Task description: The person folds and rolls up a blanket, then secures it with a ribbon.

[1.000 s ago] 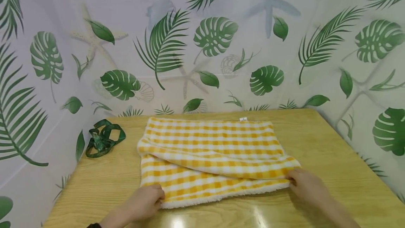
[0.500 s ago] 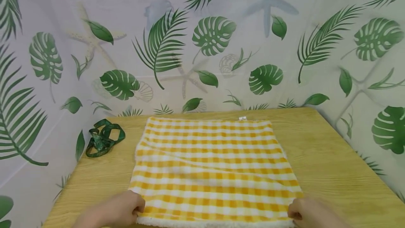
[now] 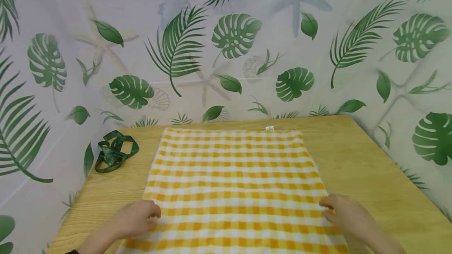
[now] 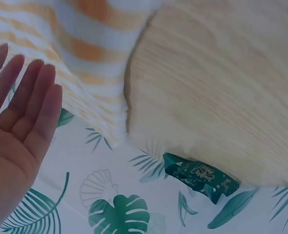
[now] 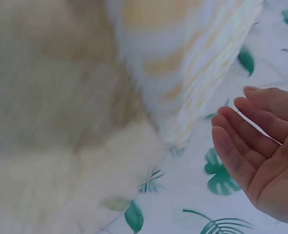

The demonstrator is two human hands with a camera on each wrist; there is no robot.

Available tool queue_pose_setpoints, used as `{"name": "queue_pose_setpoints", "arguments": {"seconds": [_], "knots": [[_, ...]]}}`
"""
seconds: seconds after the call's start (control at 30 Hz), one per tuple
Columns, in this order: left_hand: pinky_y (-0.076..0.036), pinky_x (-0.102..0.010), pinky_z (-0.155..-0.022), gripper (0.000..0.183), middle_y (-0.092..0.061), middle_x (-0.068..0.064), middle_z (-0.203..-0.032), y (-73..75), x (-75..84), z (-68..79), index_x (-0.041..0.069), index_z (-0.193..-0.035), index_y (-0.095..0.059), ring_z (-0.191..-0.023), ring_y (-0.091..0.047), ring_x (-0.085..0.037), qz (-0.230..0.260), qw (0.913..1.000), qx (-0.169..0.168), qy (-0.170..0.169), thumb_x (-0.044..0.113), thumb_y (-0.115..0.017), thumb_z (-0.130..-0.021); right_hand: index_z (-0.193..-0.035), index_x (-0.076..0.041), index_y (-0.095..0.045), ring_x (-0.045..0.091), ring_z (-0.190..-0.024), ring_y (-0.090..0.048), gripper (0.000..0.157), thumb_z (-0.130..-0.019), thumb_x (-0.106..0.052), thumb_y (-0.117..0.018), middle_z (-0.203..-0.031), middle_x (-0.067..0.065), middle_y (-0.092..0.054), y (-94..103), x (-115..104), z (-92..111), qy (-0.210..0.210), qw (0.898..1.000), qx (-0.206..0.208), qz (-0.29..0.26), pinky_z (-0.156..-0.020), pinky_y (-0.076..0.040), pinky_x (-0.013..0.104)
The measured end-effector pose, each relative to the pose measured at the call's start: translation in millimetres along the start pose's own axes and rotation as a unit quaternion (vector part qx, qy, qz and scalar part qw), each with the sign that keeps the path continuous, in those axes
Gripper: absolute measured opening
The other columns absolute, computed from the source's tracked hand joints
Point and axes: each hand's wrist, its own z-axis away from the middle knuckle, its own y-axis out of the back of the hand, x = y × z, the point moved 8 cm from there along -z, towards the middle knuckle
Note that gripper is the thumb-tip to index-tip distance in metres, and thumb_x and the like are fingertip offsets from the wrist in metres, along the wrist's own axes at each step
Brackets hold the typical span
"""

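A yellow-and-white checked blanket with a fluffy white edge lies spread over the table, its near end running out of the head view. My left hand is over its left edge, and the left wrist view shows that hand with fingers extended and nothing held. Over the right edge is my right hand. In the right wrist view the right hand has relaxed, slightly bent fingers and holds nothing. A small white label sticks out at the blanket's far edge.
A dark green ribbon bundle lies at the back left of the wooden table. Leaf-printed white sheeting rises behind the table and along both sides.
The blanket's folded near part has been pulled toward me and flattened, its near edge leaving the head view. Both hands have let go of that edge and moved up along the sides.
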Motion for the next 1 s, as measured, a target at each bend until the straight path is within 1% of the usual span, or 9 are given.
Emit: {"name": "queue_pose_setpoints", "arguments": {"seconds": [0.03, 0.07, 0.1, 0.2, 0.27, 0.43, 0.6, 0.8, 1.0], "knots": [[-0.047, -0.032, -0.062, 0.010, -0.059, 0.003, -0.084, 9.4, -3.5, -5.2, 0.008, -0.088, -0.067, -0.072, -0.056, -0.014, -0.024, 0.9995, 0.021, 0.006, 0.003, -0.066, -0.079, -0.099, 0.002, -0.068, 0.025, -0.080, -0.062, 0.021, -0.080, -0.007, -0.069, -0.093, 0.010, -0.065, 11.9, -1, -7, 0.005, 1.000, 0.017, 0.019, -0.065, -0.051, 0.038], [-0.047, -0.034, -0.063, 0.013, -0.060, -0.001, -0.088, 18.1, -7.9, -10.0, 0.006, -0.092, -0.067, -0.076, -0.058, -0.018, -0.042, 0.9983, 0.037, 0.017, 0.004, -0.068, -0.079, -0.101, 0.003, -0.066, 0.028, -0.083, -0.062, 0.024, -0.080, -0.007, -0.069, -0.096, 0.013, -0.065, 19.5, 0, -14, -0.006, 0.999, 0.023, 0.035, -0.066, -0.051, 0.040], [-0.048, -0.036, -0.066, 0.019, -0.060, -0.004, -0.094, 25.2, -13.6, -14.5, 0.005, -0.098, -0.066, -0.082, -0.059, -0.023, -0.058, 0.9967, 0.048, 0.032, 0.004, -0.069, -0.079, -0.103, 0.004, -0.065, 0.030, -0.085, -0.062, 0.025, -0.080, -0.007, -0.069, -0.098, 0.015, -0.064, 24.4, 2, -23, 0.006, 0.998, 0.028, 0.052, -0.067, -0.051, 0.041], [-0.048, -0.038, -0.069, 0.028, -0.058, -0.012, -0.102, 40.0, -28.2, -29.7, 0.002, -0.107, -0.063, -0.088, -0.058, -0.029, -0.094, 0.9911, 0.085, 0.040, 0.003, -0.069, -0.080, -0.105, 0.006, -0.063, 0.035, -0.089, -0.060, 0.027, -0.081, -0.008, -0.068, -0.102, 0.021, -0.061, 28.0, 10, -49, 0.029, 0.995, 0.029, 0.094, -0.069, -0.050, 0.043], [-0.047, -0.038, -0.070, 0.030, -0.057, -0.016, -0.104, 43.3, -38.2, -39.1, 0.000, -0.111, -0.061, -0.090, -0.057, -0.032, -0.102, 0.9888, 0.101, 0.040, 0.000, -0.066, -0.081, -0.104, 0.007, -0.063, 0.034, -0.087, -0.059, 0.026, -0.082, -0.006, -0.067, -0.102, 0.022, -0.060, 24.4, 16, -64, 0.032, 0.995, 0.022, 0.093, -0.069, -0.050, 0.042], [-0.047, -0.043, -0.077, 0.030, -0.058, -0.018, -0.102, 34.5, -61.0, -55.9, -0.005, -0.110, -0.061, -0.094, -0.056, -0.036, -0.093, 0.9878, 0.122, 0.030, -0.007, -0.058, -0.080, -0.101, 0.008, -0.066, 0.027, -0.079, -0.058, 0.022, -0.081, 0.002, -0.061, -0.096, 0.019, -0.060, 7.5, 32, -81, 0.015, 0.998, 0.016, 0.063, -0.067, -0.049, 0.039], [-0.045, -0.044, -0.082, 0.026, -0.058, -0.015, -0.098, 22.7, -74.6, -57.6, -0.005, -0.106, -0.063, -0.095, -0.056, -0.035, -0.081, 0.9882, 0.122, 0.045, -0.006, -0.058, -0.081, -0.100, 0.007, -0.067, 0.028, -0.079, -0.058, 0.019, -0.082, 0.004, -0.063, -0.090, 0.012, -0.058, 0.9, 33, -84, 0.025, 0.994, 0.045, 0.094, -0.068, -0.049, 0.040], [-0.046, -0.042, -0.079, 0.026, -0.056, -0.012, -0.094, 23.0, -70.7, -57.9, -0.005, -0.105, -0.063, -0.091, -0.056, -0.032, -0.079, 0.9877, 0.129, 0.042, -0.006, -0.060, -0.079, -0.099, 0.007, -0.067, 0.031, -0.081, -0.058, 0.019, -0.080, 0.005, -0.063, -0.088, 0.012, -0.057, 7.2, 36, -90, 0.023, 0.988, 0.075, 0.131, -0.069, -0.049, 0.041], [-0.046, -0.040, -0.077, 0.028, -0.054, -0.011, -0.092, 22.2, -67.4, -64.5, -0.006, -0.105, -0.063, -0.086, -0.054, -0.026, -0.074, 0.9878, 0.120, 0.066, -0.004, -0.061, -0.078, -0.098, 0.009, -0.066, 0.029, -0.079, -0.056, 0.019, -0.079, 0.006, -0.061, -0.086, 0.012, -0.054, 11.7, 48, -95, 0.012, 0.987, 0.076, 0.140, -0.068, -0.047, 0.041]]}}
